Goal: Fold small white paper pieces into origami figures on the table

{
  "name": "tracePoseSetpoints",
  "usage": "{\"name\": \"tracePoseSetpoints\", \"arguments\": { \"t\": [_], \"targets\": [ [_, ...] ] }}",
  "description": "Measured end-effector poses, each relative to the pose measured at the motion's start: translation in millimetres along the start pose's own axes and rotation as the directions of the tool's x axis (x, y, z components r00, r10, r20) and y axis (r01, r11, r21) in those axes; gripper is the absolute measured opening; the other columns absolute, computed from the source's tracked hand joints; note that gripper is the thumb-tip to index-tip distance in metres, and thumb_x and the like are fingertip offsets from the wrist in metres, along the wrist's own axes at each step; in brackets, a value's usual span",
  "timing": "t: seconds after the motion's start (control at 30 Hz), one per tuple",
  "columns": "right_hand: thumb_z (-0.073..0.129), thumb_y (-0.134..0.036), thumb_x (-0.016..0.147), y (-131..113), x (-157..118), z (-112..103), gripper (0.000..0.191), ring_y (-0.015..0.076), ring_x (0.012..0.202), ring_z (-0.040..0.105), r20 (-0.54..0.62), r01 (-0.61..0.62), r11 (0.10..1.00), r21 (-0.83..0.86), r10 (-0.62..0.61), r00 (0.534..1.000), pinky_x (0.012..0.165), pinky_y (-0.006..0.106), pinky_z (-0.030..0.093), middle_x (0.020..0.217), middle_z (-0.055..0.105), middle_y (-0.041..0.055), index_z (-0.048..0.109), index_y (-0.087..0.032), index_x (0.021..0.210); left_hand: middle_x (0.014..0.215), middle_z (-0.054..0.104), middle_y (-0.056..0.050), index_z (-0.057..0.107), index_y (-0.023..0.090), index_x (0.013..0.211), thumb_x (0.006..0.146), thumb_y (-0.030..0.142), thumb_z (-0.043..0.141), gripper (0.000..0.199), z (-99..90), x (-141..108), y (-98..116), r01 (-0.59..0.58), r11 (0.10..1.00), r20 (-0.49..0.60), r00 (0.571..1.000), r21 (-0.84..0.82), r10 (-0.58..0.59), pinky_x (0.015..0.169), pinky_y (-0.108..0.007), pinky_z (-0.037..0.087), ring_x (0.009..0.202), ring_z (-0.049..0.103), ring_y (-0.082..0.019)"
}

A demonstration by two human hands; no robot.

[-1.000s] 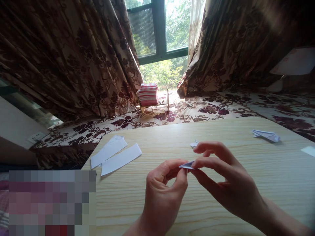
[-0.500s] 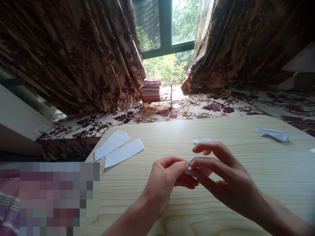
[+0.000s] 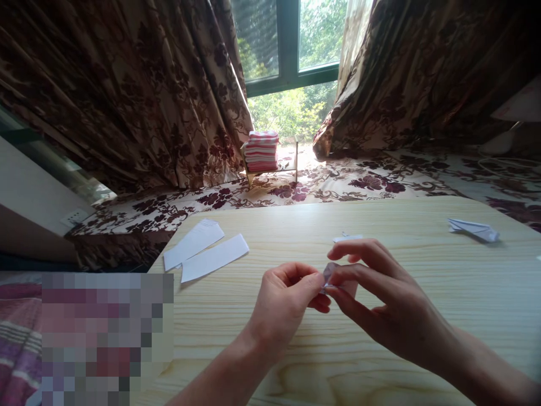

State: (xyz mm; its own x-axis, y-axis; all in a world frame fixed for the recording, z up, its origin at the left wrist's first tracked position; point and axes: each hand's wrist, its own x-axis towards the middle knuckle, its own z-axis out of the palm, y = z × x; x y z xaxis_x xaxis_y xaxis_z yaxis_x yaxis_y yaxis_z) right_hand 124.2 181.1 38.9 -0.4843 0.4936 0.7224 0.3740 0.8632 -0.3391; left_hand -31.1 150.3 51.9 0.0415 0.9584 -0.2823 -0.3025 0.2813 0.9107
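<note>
Between my two hands is a small folded piece of white paper [image 3: 329, 273], mostly hidden by the fingers. My left hand [image 3: 291, 301] pinches its left side between thumb and fingers. The thumb and index finger of my right hand [image 3: 389, 304] close on its right side, with the other fingers lifted and curved above. Just beyond the right fingertips lies another small white paper piece [image 3: 347, 238] on the wooden table [image 3: 296, 225].
Flat white paper strips [image 3: 215, 258] lie at the table's left. A folded paper [image 3: 474, 230] rests at the far right. Past the table, a small rack holds striped folded cloths [image 3: 262, 151] before the window. A pixelated patch covers the lower left.
The fingers have shifted slightly around the small paper, and more of it shows upright between them. The whole view has moved a little.
</note>
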Motion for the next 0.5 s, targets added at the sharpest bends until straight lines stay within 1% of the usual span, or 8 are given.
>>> {"name": "tracePoseSetpoints", "arguments": {
  "t": [0.07,0.13,0.2,0.3,0.37,0.5],
  "targets": [
    [0.059,-0.01,0.082,-0.5,1.0,-0.7,0.012,0.0212,0.087,0.057,-0.003,0.002,1.0,-0.006,-0.002,1.0,0.067,0.035,0.051,0.098,0.057,0.0093,0.06,-0.02,0.09,0.061,0.064,-0.004,0.064,0.01,0.064,0.068,0.028,0.072,0.02,1.7,-1.0,-0.1,-0.023,1.0,-0.013,1.0,0.015,0.023,0.059,-0.026,0.049,0.056,0.058,-0.012],
    [0.059,-0.007,0.081,-0.7,1.7,-1.9,0.016,0.0211,0.088,0.057,-0.019,0.027,0.999,-0.021,-0.027,0.999,0.069,0.035,0.051,0.097,0.057,0.0084,0.059,-0.021,0.091,0.061,0.064,-0.003,0.066,0.01,0.068,0.071,0.029,0.071,0.02,1.9,-1.3,-0.4,-0.047,0.999,-0.02,0.999,0.004,0.047,0.06,-0.026,0.05,0.056,0.058,-0.012],
    [0.059,-0.005,0.08,-0.7,2.0,-3.3,0.022,0.0213,0.089,0.057,-0.049,0.043,0.998,-0.047,-0.045,0.998,0.071,0.036,0.05,0.098,0.057,0.0077,0.059,-0.023,0.093,0.061,0.064,-0.002,0.067,0.011,0.073,0.073,0.028,0.07,0.018,1.3,-1.3,-0.9,-0.118,0.993,-0.05,0.992,0.027,0.119,0.062,-0.026,0.05,0.058,0.059,-0.012],
    [0.059,-0.004,0.078,-1.0,1.8,-4.3,0.028,0.0219,0.089,0.057,-0.106,0.03,0.996,-0.088,-0.04,0.994,0.073,0.037,0.05,0.101,0.056,0.0075,0.058,-0.024,0.097,0.066,0.067,-0.003,0.068,0.011,0.078,0.076,0.025,0.069,0.014,0.0,-0.8,-1.5,-0.236,0.968,-0.081,0.967,0.084,0.243,0.066,-0.025,0.05,0.065,0.061,-0.014],
    [0.06,-0.004,0.078,-1.6,1.6,-4.3,0.029,0.0225,0.091,0.056,-0.136,0.019,0.995,-0.096,-0.032,0.99,0.074,0.037,0.05,0.103,0.054,0.0085,0.057,-0.023,0.101,0.069,0.069,-0.005,0.068,0.011,0.08,0.078,0.026,0.068,0.014,-0.8,-0.3,-2.3,-0.253,0.965,-0.062,0.964,0.07,0.258,0.068,-0.026,0.051,0.068,0.062,-0.015],
    [0.061,-0.004,0.077,-3.2,1.2,-5.2,0.031,0.0227,0.093,0.055,-0.149,0.017,0.994,-0.11,-0.033,0.988,0.075,0.038,0.05,0.106,0.052,0.0105,0.055,-0.02,0.104,0.072,0.069,-0.005,0.067,0.012,0.082,0.08,0.026,0.066,0.014,-2.0,0.5,-4.7,-0.241,0.97,-0.02,0.97,0.02,0.241,0.07,-0.028,0.052,0.068,0.062,-0.015]
  ]
}}
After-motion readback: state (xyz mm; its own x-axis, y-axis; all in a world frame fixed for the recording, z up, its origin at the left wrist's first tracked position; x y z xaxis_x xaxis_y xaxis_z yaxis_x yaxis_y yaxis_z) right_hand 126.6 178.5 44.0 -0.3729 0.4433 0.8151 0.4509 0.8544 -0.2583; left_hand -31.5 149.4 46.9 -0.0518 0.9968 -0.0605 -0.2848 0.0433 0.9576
